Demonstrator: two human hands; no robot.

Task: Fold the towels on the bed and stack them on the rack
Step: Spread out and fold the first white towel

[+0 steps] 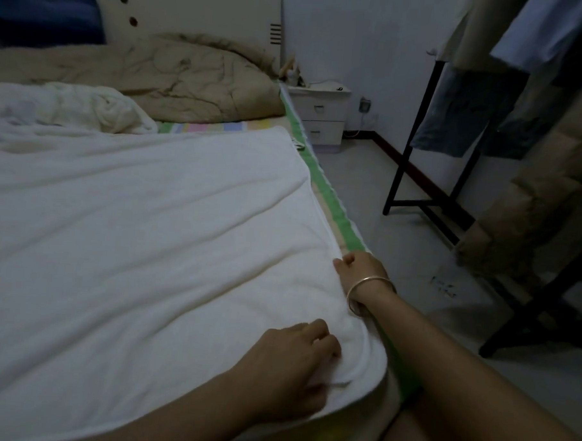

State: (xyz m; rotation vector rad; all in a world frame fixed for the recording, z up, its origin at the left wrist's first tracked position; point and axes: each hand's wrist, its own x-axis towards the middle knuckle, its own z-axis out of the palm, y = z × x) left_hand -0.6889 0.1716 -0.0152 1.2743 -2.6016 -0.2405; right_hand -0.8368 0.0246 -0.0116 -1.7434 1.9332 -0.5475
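towel flat on bed | left hand grip: towel corner | right hand grip: towel edge

There is one view, from a wide-angle camera on the person's head. It looks from above the near right corner of the bed, facing forward and down along the mattress toward the headboard. The left hand and right hand, both gripping the towel, sit close at the bottom of the frame. The nightstand lies far off near the top. The rack and floor fill the right side.
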